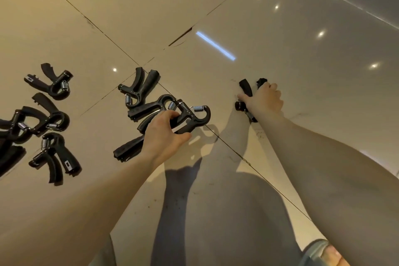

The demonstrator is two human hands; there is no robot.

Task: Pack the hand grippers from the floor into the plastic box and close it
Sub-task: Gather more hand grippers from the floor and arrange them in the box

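Gathering hand grippers (49, 119) off the tiled floor (280, 28), one per hand; the plastic box is not in view.

Most lie scattered at the left and in a middle pile (140, 90). The left hand (164, 134) clasps the centre gripper (190, 119) by its handle, its long axis running from near left to far right with the spring head (200, 109) far right. The right hand (264, 99) curls round the right gripper (246, 88), handles pointing far. They look stiff, light and sturdy, though the hooked heads may snag on each other, so the handles are likely the best hold.
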